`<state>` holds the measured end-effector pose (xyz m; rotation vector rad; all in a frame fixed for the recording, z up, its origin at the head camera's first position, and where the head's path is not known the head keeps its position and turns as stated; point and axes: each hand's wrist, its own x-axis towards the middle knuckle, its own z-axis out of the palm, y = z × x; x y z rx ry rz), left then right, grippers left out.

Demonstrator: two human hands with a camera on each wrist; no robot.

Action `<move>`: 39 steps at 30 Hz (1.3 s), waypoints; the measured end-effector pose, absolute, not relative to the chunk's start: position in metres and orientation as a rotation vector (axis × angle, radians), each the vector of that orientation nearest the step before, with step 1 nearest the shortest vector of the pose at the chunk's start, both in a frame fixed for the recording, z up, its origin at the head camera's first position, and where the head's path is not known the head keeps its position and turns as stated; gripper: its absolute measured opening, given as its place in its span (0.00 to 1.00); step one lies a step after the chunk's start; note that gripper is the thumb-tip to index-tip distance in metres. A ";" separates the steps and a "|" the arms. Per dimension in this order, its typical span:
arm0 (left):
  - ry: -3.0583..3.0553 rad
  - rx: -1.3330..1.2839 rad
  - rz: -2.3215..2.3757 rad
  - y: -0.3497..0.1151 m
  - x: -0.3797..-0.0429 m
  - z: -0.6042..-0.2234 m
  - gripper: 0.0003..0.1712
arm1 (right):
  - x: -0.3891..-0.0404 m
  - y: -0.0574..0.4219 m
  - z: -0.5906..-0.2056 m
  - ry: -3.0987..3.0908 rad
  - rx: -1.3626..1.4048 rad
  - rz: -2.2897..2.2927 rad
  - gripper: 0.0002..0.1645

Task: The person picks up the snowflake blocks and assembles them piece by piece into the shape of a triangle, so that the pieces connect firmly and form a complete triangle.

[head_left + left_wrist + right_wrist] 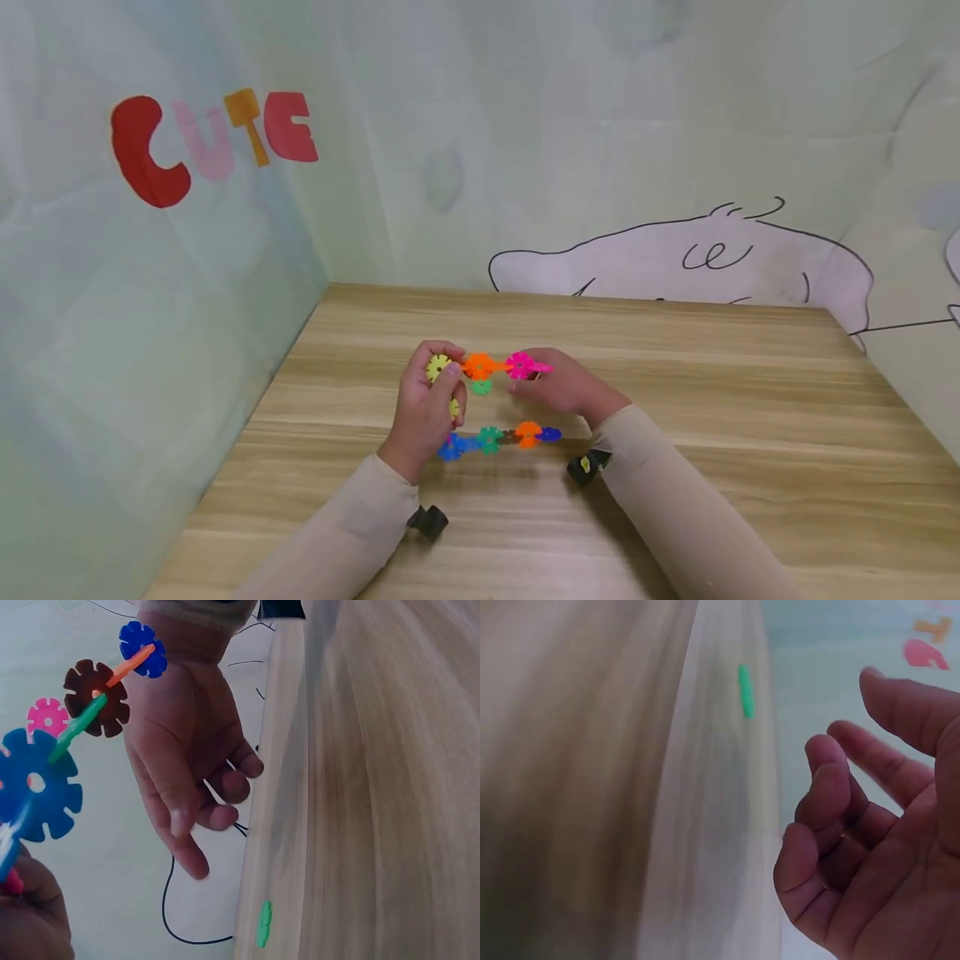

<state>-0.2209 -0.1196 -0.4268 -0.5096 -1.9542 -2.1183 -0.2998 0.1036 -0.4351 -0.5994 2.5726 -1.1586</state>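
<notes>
My left hand (426, 407) grips a linked string of coloured notched plastic discs above the table. Near its fingers are yellow discs (438, 367); an orange disc (478, 367) and a pink disc (519, 365) extend to the right. A lower branch runs through a blue disc (41, 806), a green disc (77, 729), a brown disc (96, 712), an orange disc (528, 434) and a dark blue disc (135, 641). Beside the string, my right hand (885, 855) has loosely bent fingers and holds nothing. One loose green disc (745, 691) lies flat on the table.
The wood-grain table (712, 400) meets a printed wall sheet (420, 150) at its back and left edges. Black wrist cameras (429, 522) are strapped over both beige sleeves (675, 500).
</notes>
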 end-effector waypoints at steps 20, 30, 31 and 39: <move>-1.903 -0.486 -2.168 -0.120 -0.222 -0.426 0.12 | -0.310 0.077 -0.437 2.404 -0.397 -0.876 0.28; -1.912 -0.464 -2.176 -0.118 -0.220 -0.425 0.13 | -0.312 0.085 -0.437 2.419 -0.573 -0.891 0.10; -1.915 -0.464 -2.172 -0.118 -0.220 -0.425 0.13 | -0.312 0.086 -0.437 2.424 -0.597 -0.876 0.08; -1.926 -0.447 -2.157 -0.118 -0.219 -0.424 0.09 | -0.310 0.100 -0.433 2.567 -0.774 -0.767 0.06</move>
